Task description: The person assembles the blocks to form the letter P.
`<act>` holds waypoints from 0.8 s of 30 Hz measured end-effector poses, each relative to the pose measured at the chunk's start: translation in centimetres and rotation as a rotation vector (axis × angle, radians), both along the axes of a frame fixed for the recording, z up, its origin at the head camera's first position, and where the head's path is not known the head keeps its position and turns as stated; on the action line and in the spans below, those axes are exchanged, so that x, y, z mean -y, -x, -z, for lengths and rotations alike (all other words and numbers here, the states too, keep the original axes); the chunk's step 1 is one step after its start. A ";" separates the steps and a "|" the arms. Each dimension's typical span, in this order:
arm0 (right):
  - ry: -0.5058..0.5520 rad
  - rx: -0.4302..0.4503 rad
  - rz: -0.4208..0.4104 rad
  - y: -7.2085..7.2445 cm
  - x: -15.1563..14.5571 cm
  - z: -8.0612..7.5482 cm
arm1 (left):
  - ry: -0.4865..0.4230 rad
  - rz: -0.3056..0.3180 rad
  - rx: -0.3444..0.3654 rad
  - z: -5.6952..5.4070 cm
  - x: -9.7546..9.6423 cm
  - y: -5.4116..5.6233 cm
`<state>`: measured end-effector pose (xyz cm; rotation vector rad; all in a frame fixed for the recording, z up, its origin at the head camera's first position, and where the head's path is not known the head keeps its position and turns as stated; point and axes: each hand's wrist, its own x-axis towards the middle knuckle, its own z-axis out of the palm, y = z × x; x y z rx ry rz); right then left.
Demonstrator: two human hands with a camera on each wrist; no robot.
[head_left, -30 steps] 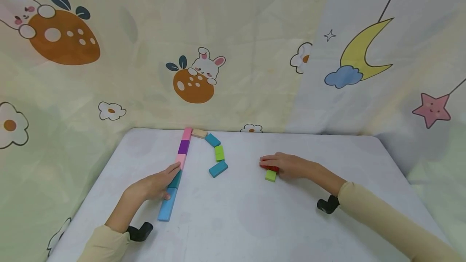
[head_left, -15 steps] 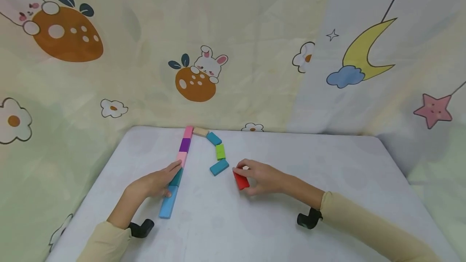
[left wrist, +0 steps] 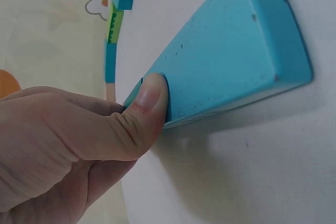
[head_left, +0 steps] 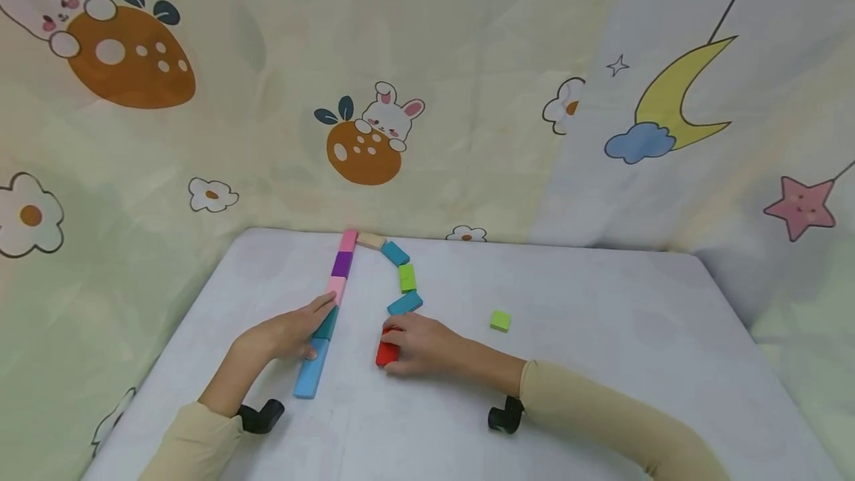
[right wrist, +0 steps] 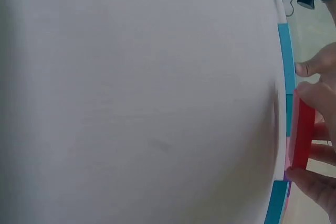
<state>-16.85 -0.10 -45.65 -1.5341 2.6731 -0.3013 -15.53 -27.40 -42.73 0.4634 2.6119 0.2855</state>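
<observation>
My left hand (head_left: 287,336) rests on a straight row of wooden blocks, fingers stretched over the teal block (head_left: 326,324) to the pale pink block (head_left: 337,288). Its thumb (left wrist: 149,95) presses on the near end of the joint with the light blue block (left wrist: 220,45). My right hand (head_left: 427,347) holds a red block (head_left: 385,353) between thumb and fingertips, close over the table just below a blue block (head_left: 405,303). In the right wrist view the red block (right wrist: 303,135) shows its long side, thumb at one end and fingertip at the other.
The row continues back through a purple block (head_left: 341,264) to a pink block (head_left: 348,240). From there a beige block (head_left: 371,241), another blue block (head_left: 395,252) and a green block (head_left: 407,277) curve forward. A small green block (head_left: 500,321) lies alone on the white table (head_left: 601,303).
My right hand has carried the red block leftward from beside the small green block to below the curve's near end, leaving the green block behind. My left hand has stayed on the row.
</observation>
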 end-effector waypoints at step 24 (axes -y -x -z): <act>-0.106 -0.298 -0.141 1.2 3.1 0.4 | 0.002 -0.005 0.015 0.0 0.0 0.1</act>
